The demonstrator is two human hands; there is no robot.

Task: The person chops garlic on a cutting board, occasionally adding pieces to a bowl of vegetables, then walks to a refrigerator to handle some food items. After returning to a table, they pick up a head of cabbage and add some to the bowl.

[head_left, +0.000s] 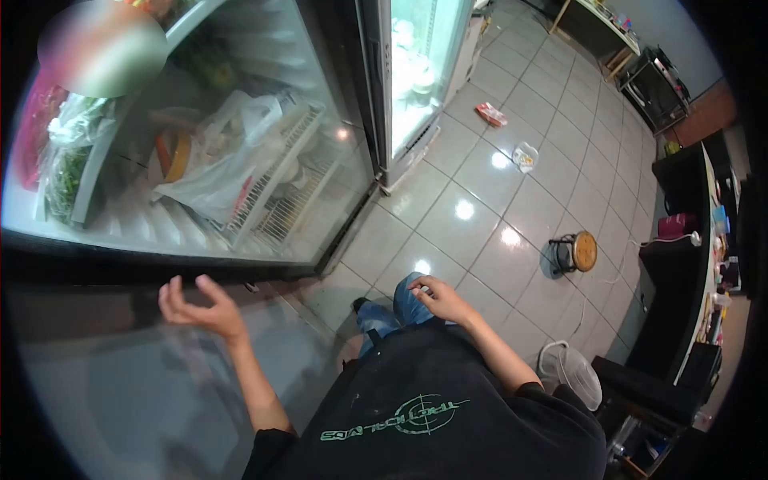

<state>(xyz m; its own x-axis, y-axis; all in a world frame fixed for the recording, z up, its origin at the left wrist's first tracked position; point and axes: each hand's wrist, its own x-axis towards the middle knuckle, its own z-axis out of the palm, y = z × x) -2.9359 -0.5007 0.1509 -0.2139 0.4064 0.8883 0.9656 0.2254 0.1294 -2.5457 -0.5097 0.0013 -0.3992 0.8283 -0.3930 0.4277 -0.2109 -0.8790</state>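
My left hand (198, 310) is raised beside the lower edge of a glass-topped display fridge (168, 256). Its fingers are apart and loosely bent, with nothing in them. Over my jeans (408, 300) hangs my right hand (440, 300), its fingers loosely curled and nothing visible between them. Behind the fridge glass, a white plastic bag (216, 180) rests by white wire racks (288, 188). Near the bag is a yellow ring-shaped thing (181, 156). Leafy greens in clear plastic (68, 172) sit at the fridge's left side.
A lit upright fridge (420, 72) stands ahead. On the tiled floor are a red packet (490, 114), a clear container (525, 157) and a round wooden-topped stool (585, 251). A white fan (572, 372) is behind my right arm. A cluttered counter (696, 288) runs along the right.
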